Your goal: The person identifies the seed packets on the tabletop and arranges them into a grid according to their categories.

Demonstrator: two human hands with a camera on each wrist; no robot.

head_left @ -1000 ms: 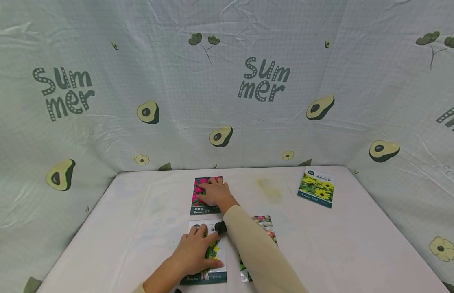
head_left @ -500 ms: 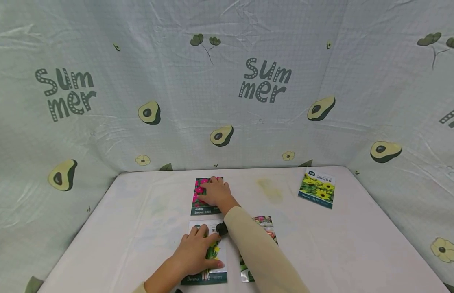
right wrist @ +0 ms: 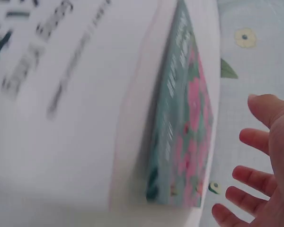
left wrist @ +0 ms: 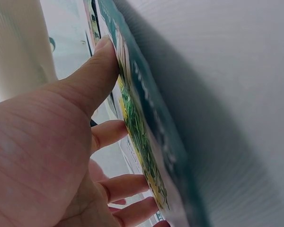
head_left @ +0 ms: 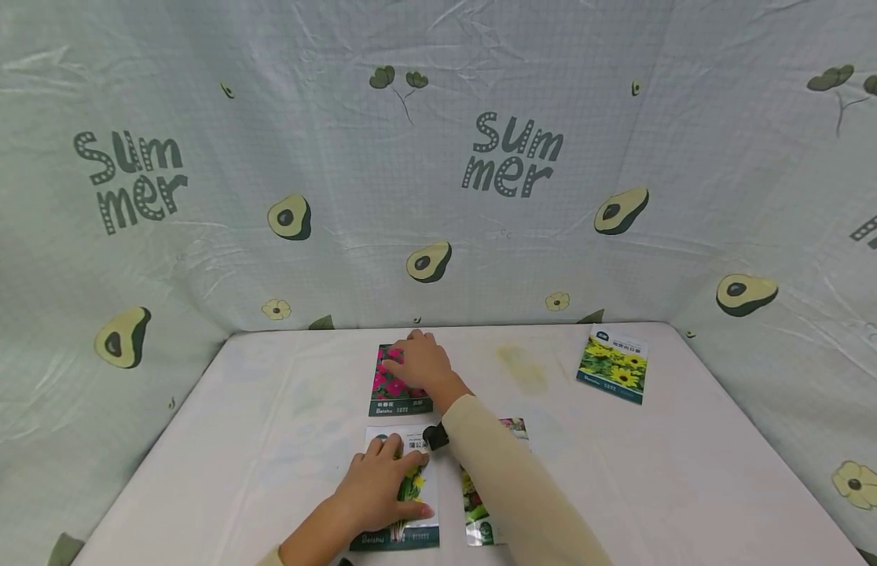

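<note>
Seed packets lie on a pale table. My left hand rests on a white packet with yellow flowers, its spread thumb and fingertips pressing the printed face. Just beyond that packet lies a packet with pink flowers. Above its upper right part is my right hand, and the right wrist view shows the fingers spread and apart from the pink packet, holding nothing. The right forearm partly hides a packet with mixed colours on the near right.
Another packet with yellow flowers lies at the far right corner of the table. A hanging cloth printed with avocados encloses the back and sides. A small black device sits on my right wrist.
My right hand has risen off the pink packet and shifted slightly to the right, uncovering more of its flowers. My left hand has stayed on its packet.
</note>
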